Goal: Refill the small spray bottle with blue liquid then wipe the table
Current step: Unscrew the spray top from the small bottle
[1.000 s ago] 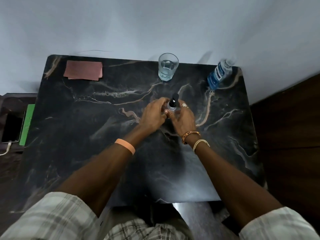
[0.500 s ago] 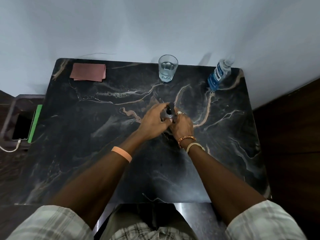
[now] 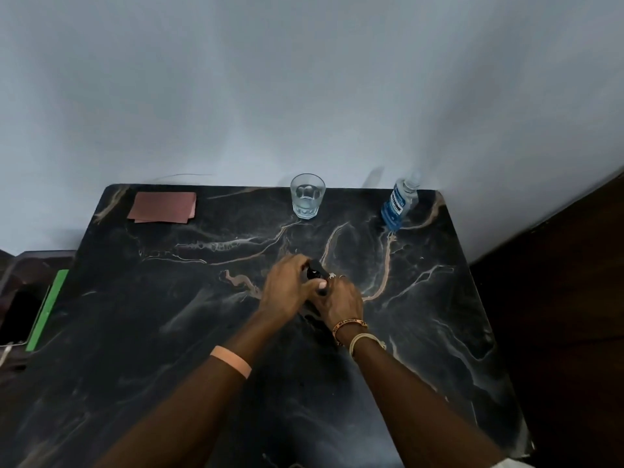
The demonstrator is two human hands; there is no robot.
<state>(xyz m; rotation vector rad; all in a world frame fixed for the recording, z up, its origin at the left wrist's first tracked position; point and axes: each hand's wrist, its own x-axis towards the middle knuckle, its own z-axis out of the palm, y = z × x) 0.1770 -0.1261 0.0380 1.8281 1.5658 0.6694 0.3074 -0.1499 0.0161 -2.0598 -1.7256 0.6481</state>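
The small spray bottle [image 3: 316,272] with its black top stands at the middle of the black marble table [image 3: 169,298]. Both hands close around it. My left hand [image 3: 287,292] grips the black spray top from the left. My right hand [image 3: 341,300] holds the bottle's body, which it mostly hides. A bottle of blue liquid [image 3: 398,206] with a blue label stands at the table's far right corner. A folded pink cloth [image 3: 162,207] lies at the far left corner.
A clear glass [image 3: 307,195] with some water stands at the far edge near the wall. Left of the table, a phone [image 3: 20,312] on a cable lies beside a green strip [image 3: 47,309]. Dark wooden furniture [image 3: 557,282] stands on the right.
The camera has tilted up, so the table and hands sit lower in view. Both hands stay on the spray bottle; the left hand has shifted over its black top.
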